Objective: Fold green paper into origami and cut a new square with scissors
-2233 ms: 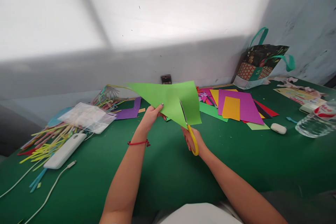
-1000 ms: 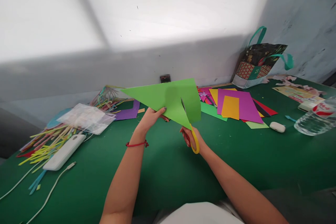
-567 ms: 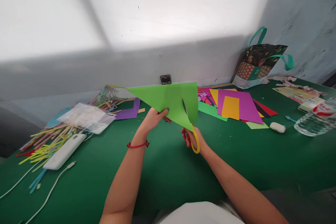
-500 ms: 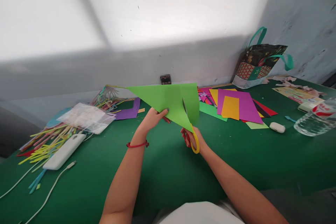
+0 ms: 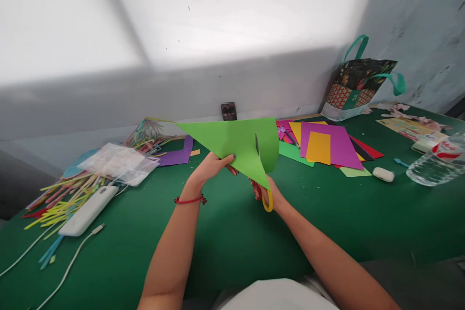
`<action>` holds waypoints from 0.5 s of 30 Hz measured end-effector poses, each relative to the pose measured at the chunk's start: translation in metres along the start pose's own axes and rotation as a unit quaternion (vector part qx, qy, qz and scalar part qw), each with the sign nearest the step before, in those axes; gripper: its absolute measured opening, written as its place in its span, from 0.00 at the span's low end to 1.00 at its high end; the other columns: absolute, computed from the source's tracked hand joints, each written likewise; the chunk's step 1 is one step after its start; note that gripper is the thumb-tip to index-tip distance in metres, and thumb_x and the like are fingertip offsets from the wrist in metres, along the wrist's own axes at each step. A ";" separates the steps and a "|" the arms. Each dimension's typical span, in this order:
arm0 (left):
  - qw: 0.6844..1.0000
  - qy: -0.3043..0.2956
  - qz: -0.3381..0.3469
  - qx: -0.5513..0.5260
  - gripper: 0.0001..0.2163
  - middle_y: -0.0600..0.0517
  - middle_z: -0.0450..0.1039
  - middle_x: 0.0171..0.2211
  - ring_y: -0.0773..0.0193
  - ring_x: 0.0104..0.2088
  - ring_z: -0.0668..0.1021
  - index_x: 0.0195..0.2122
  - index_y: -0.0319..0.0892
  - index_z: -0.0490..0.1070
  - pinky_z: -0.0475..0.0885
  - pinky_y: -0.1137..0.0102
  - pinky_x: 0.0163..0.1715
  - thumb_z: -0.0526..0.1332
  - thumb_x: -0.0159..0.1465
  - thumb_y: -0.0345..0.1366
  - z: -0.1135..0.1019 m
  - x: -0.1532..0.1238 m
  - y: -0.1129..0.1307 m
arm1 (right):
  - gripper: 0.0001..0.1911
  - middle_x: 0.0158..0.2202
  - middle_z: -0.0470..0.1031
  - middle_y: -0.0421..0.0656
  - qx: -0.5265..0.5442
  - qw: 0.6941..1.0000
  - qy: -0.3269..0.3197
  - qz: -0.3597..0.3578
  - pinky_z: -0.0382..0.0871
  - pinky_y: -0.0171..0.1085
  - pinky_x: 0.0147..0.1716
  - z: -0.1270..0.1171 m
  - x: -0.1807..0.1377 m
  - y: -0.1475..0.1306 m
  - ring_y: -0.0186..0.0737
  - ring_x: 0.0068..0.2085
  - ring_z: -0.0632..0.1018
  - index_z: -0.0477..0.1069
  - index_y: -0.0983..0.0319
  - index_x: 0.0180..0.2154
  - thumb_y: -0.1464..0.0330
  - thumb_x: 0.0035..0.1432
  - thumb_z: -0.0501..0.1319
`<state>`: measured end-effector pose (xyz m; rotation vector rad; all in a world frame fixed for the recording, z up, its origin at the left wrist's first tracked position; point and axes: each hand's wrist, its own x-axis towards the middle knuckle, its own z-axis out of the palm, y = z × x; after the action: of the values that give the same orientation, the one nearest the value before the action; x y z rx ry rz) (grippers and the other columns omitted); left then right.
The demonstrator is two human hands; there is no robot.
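A sheet of bright green paper [image 5: 232, 140] is held up above the table, its long point toward the left and its right side curling. My left hand [image 5: 214, 167] pinches its lower edge, thumb on top and fingers beneath. My right hand [image 5: 271, 191] is closed round the handles of the scissors [image 5: 269, 202], which are yellow and red. Part of a dark blade shows through a slit in the paper; the paper hides the rest of the scissors and some of my right fingers.
On the green table [image 5: 232, 252], a white power bank [image 5: 89, 210], paper strips [image 5: 65, 203] and a clear plastic bag [image 5: 118, 162] lie left. Rightward are coloured sheets [image 5: 341, 145], a white earbud case [image 5: 383, 174], a plastic bottle [image 5: 432, 169] and a shopping bag [image 5: 358, 87].
The scissor handles have moved slightly down and left, and less of the yellow loop shows. The paper's lower right corner has sunk a little; its right side curls more. My left hand keeps its pinch.
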<state>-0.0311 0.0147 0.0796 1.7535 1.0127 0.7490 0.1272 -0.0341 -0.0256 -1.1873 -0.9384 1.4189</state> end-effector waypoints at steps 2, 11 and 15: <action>1.000 -0.006 -0.002 -0.001 0.11 0.49 0.75 0.18 0.60 0.23 0.78 0.21 0.40 0.72 0.75 0.65 0.33 0.61 0.55 0.43 -0.001 -0.001 0.001 | 0.15 0.08 0.56 0.35 -0.009 1.000 -0.005 0.004 0.58 0.36 0.16 -0.002 -0.001 0.000 0.33 0.12 0.61 0.60 0.57 0.19 0.56 0.49 0.55; 0.999 -0.034 -0.006 -0.004 0.11 0.48 0.75 0.20 0.60 0.23 0.78 0.23 0.40 0.71 0.75 0.64 0.34 0.61 0.56 0.41 -0.003 -0.001 -0.001 | 0.12 0.08 0.57 0.35 0.008 1.000 0.016 0.022 0.59 0.35 0.17 0.001 0.000 -0.001 0.34 0.13 0.63 0.61 0.57 0.20 0.57 0.47 0.56; 0.999 -0.050 -0.006 -0.013 0.09 0.50 0.74 0.20 0.62 0.21 0.77 0.25 0.40 0.71 0.74 0.65 0.30 0.61 0.56 0.40 -0.001 0.001 -0.003 | 0.12 0.09 0.58 0.35 0.018 1.000 0.018 0.016 0.59 0.35 0.19 0.000 -0.001 -0.004 0.34 0.15 0.65 0.61 0.57 0.19 0.59 0.47 0.56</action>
<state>-0.0324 0.0168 0.0770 1.7439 0.9419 0.6570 0.1277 -0.0340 -0.0214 -1.2026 -0.8692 1.4289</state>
